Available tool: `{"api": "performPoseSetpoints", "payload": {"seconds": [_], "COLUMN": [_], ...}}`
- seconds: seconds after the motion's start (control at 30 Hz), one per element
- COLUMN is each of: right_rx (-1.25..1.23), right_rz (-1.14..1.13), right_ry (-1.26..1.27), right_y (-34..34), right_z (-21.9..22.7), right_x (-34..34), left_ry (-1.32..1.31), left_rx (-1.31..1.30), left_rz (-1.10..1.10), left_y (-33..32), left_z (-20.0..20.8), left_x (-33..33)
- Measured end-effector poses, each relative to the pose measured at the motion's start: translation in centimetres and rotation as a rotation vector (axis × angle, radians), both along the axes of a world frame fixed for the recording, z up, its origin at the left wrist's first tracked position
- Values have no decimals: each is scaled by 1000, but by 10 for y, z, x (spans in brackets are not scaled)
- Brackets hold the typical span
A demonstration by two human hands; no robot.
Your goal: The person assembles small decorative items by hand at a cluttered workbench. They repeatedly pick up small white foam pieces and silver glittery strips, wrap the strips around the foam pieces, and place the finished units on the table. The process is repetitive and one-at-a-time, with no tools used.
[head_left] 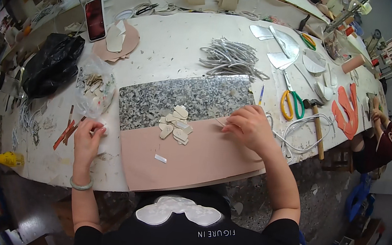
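Observation:
A sheet of pinkish-tan material (193, 146) covers the front part of a speckled granite slab (149, 102). My right hand (249, 126) is above the sheet's right side, fingers pinched on a thin pale strip (219, 122). On the white tabletop left of the sheet, my left hand (87, 142) has its fingers drawn together; what they hold, if anything, is too small to make out. Between the hands lies a pile of small cream tab-shaped pieces (176, 125), partly on the slab and partly on the sheet. One small white piece (160, 158) rests apart on the sheet.
Reddish-brown strips (65, 135) and a clear bag of small pieces (94, 85) lie left. Silvery cords (231, 58) are bundled behind the slab. Scissors (291, 97) and a hammer (319, 130) lie right. A phone (95, 19) stands back left. Another person (384, 141) sits far right.

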State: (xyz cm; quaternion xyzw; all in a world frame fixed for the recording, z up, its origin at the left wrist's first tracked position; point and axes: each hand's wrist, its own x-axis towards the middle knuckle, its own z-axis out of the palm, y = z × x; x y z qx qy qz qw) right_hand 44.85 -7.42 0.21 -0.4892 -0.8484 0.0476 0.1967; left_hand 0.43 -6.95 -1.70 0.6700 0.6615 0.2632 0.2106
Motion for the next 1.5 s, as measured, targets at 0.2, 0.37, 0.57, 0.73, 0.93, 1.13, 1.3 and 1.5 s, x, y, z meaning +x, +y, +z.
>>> {"api": "performPoseSetpoints", "payload": {"seconds": [0.2,0.37,0.57,0.73,0.93,1.13,1.3,1.5], "right_rx": [94,262,169,195,-9,-177,-401,-547], "right_rz": [-207,-212,-131,6,61,124,-20,-6], "right_ry": [184,-84,-69,177,448,471,582,668], "right_y": [92,147,140,117,49,-16,-37,-51], "right_z": [-16,-33,-9,17,52,50,22,-4], "right_x": [12,26,10,6,-27,-67,-79,-93], "left_ry": [137,357,215,346,241,-91,-28,-104], "left_rx": [96,357,396,342,327,211,196,-64], "left_rz": [31,-125,-208,-175,-234,-483,-584,-489], "left_y": [-9,-5,-14,-18,-12,-3,9,0], "left_z": [-19,-13,-11,10,20,4,-2,4], "left_x": [-1,8,4,19,41,104,130,113]}}
